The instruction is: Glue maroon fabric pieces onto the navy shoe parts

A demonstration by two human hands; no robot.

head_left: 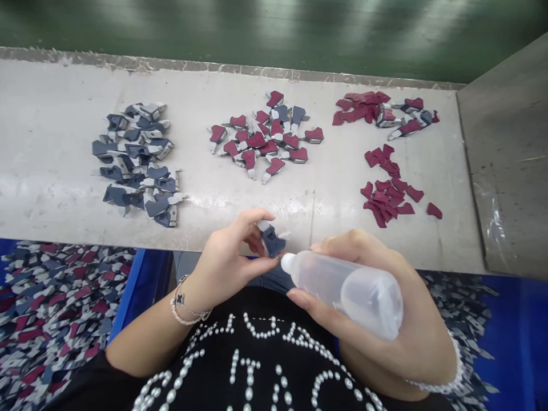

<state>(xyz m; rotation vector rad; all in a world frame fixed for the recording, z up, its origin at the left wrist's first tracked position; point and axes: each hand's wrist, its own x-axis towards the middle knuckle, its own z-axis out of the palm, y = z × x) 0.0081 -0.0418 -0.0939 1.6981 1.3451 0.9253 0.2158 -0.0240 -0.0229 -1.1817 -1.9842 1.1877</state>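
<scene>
My left hand (231, 257) pinches a small grey-blue and white cut piece (271, 240) between thumb and fingers, just over the near edge of the white table (55, 171). My right hand (385, 297) is wrapped round a translucent plastic squeeze bottle (355, 291), held on its side with its white nozzle (286, 262) pointing left and nearly touching the piece.
On the table lie a pile of grey-blue pieces (137, 162) at left, a pile of pieces with maroon patches (268, 137) in the middle, and loose maroon patches (387, 191) and more pieces (385, 111) at right. Blue bins of pieces (47, 319) flank my lap. A grey surface (509, 160) stands right.
</scene>
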